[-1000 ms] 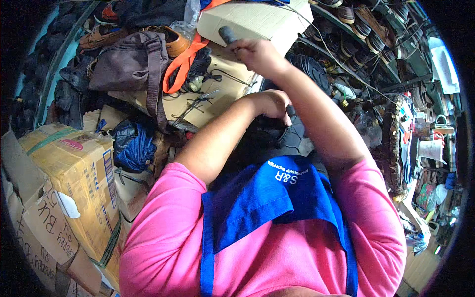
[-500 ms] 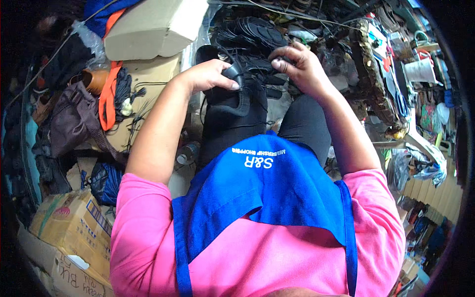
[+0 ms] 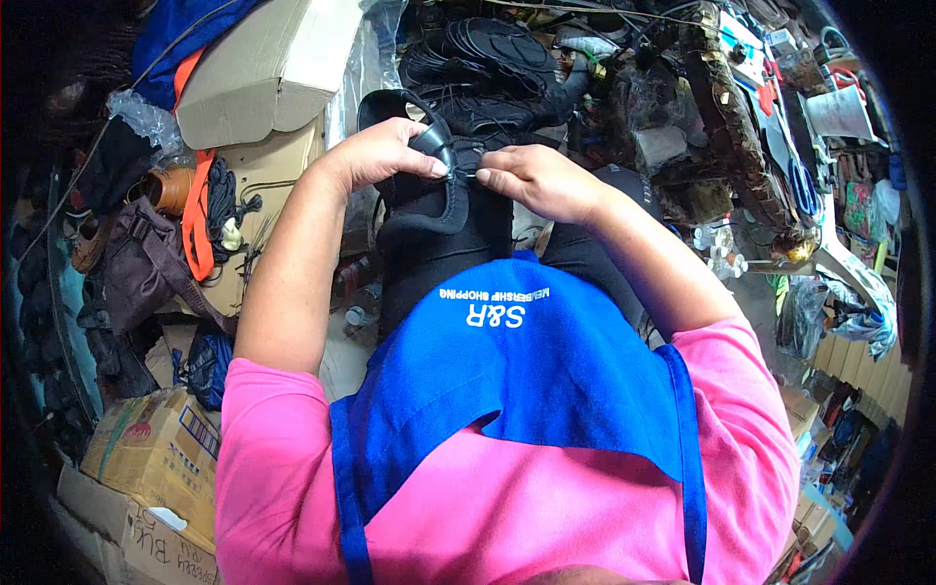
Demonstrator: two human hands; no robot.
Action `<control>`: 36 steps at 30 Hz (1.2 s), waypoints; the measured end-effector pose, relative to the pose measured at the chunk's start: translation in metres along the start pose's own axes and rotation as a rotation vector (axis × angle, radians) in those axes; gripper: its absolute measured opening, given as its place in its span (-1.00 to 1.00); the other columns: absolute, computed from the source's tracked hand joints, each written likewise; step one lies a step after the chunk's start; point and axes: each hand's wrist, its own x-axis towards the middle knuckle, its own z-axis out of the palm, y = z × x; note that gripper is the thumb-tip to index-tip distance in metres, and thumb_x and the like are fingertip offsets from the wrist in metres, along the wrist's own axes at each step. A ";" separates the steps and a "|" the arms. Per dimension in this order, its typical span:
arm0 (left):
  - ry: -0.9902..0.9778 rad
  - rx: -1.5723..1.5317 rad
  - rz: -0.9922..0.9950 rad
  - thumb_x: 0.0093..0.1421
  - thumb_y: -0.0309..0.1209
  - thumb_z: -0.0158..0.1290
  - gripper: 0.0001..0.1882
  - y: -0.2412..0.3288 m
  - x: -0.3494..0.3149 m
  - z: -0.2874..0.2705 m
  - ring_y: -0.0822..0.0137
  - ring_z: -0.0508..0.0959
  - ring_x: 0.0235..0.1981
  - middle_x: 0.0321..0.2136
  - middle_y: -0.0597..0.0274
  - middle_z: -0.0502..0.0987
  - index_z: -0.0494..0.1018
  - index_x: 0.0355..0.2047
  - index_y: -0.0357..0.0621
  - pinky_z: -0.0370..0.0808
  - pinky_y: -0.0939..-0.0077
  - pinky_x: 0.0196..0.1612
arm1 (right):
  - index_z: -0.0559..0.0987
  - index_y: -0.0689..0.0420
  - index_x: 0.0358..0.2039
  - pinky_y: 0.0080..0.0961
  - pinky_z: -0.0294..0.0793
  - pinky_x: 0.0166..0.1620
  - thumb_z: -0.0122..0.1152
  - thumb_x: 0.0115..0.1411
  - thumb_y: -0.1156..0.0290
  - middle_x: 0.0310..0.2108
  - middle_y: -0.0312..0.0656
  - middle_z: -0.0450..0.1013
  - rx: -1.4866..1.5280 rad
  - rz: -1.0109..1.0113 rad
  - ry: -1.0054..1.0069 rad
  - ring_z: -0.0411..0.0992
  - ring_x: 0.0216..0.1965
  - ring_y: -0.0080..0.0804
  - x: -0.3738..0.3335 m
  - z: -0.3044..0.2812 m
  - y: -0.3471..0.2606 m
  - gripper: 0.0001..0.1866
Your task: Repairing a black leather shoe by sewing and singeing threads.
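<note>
A black shoe (image 3: 429, 216) rests on my left thigh, its padded collar toward my apron. My left hand (image 3: 382, 156) is closed on the shoe's edge, thumb pressed on top near a smooth black part. Close beside it, my right hand (image 3: 531, 179) pinches thumb and finger together at the shoe's edge. A thin, light-coloured sliver shows between the two hands, too small to name for certain. Beyond the shoe lies a heap of flat black pieces (image 3: 478, 54), shaped like soles.
At the left stand a cardboard piece (image 3: 263, 73), an orange strap (image 3: 201, 219), a dark bag (image 3: 146, 244) and a cardboard box (image 3: 161, 444). A worn wooden edge (image 3: 731, 117) runs along the right, with a white container (image 3: 840, 115) past it.
My right hand has come down and left from above the heap to the shoe's edge, beside my left thumb. My left hand keeps its hold; the view has shifted slightly.
</note>
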 end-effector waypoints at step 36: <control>0.399 0.640 -0.089 0.00 -0.34 0.19 -0.72 0.033 -0.029 0.043 0.28 0.55 -0.40 -0.47 0.08 0.56 0.46 -0.37 -0.30 0.45 0.40 -0.25 | 0.54 0.07 -0.06 -0.30 0.44 -0.03 -0.10 0.17 0.29 -0.08 -0.08 0.48 -0.458 0.531 -0.351 0.46 -0.05 -0.18 0.040 0.005 -0.054 -0.63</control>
